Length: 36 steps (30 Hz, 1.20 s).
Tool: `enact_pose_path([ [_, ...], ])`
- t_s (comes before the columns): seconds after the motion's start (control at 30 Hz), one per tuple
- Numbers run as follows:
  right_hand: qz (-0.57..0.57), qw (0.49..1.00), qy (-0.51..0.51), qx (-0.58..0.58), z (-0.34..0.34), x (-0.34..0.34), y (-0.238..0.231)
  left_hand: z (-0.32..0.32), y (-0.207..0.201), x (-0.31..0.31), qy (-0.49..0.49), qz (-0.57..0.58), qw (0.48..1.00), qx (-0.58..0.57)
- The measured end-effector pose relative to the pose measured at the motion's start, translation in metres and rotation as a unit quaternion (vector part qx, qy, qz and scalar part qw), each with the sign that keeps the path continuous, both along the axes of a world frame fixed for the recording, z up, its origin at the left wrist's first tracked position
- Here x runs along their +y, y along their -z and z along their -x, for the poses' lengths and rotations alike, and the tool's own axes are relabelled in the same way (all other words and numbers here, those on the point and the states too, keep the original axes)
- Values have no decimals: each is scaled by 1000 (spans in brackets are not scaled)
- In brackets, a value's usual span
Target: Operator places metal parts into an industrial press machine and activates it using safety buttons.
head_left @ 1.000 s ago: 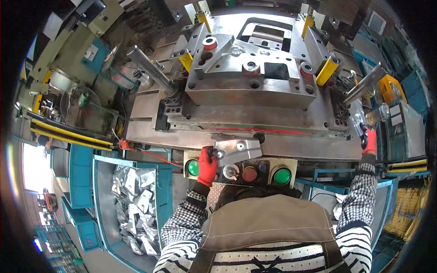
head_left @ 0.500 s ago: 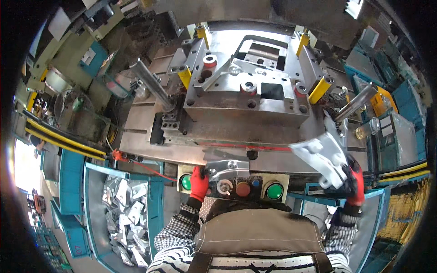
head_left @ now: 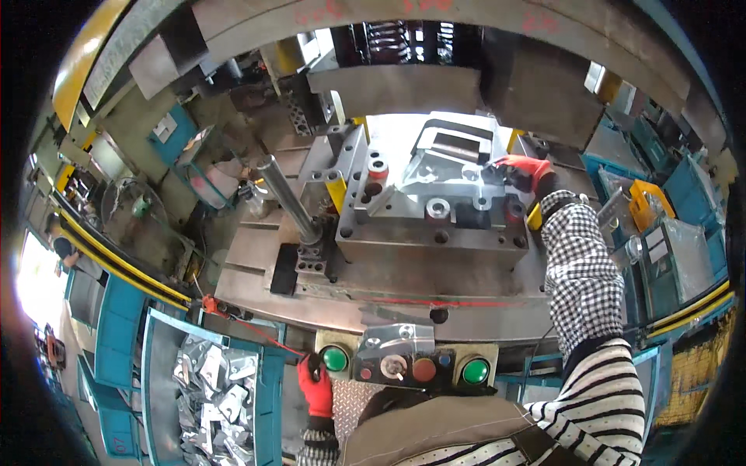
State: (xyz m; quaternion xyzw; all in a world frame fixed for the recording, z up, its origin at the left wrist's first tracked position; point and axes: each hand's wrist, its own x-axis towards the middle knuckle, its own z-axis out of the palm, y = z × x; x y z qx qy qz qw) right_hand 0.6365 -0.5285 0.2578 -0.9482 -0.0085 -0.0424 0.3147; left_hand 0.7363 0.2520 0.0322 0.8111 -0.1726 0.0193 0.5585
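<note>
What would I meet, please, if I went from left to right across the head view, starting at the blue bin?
Blue bin of metal pieces, red-gloved left hand, nearer bent metal part, right green button, red-gloved right hand, yellow-orange crate.

Our right arm [head_left: 600, 380] stretches from near right to far, striped above, checked sleeve [head_left: 581, 279] on the forearm. Right hand [head_left: 528, 171] red-gloved, far, right of centre, fingers pointing left; grip unclear. Our left hand [head_left: 315, 386], also red-gloved, near and left, fingers pointing far, closure unclear; left forearm [head_left: 318, 448] barely shows.
</note>
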Motion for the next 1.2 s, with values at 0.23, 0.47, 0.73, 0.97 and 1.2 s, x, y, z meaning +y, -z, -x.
enact_pose_path([
  [0.23,-97,980,61,164,-94,59,21,10,9,111,-181,6,983,42],
  [0.47,155,951,257,74,-59,74,14,-34,55,68,-59,-31,990,124],
  [0.73,-132,983,93,92,154,327,10,-83,135,69,90,-91,944,303],
  [0.97,-236,866,415,152,306,428,277,-89,133,42,124,-58,927,348],
  [1.2,-202,831,517,19,295,470,340,-84,131,42,109,-30,932,345],
])
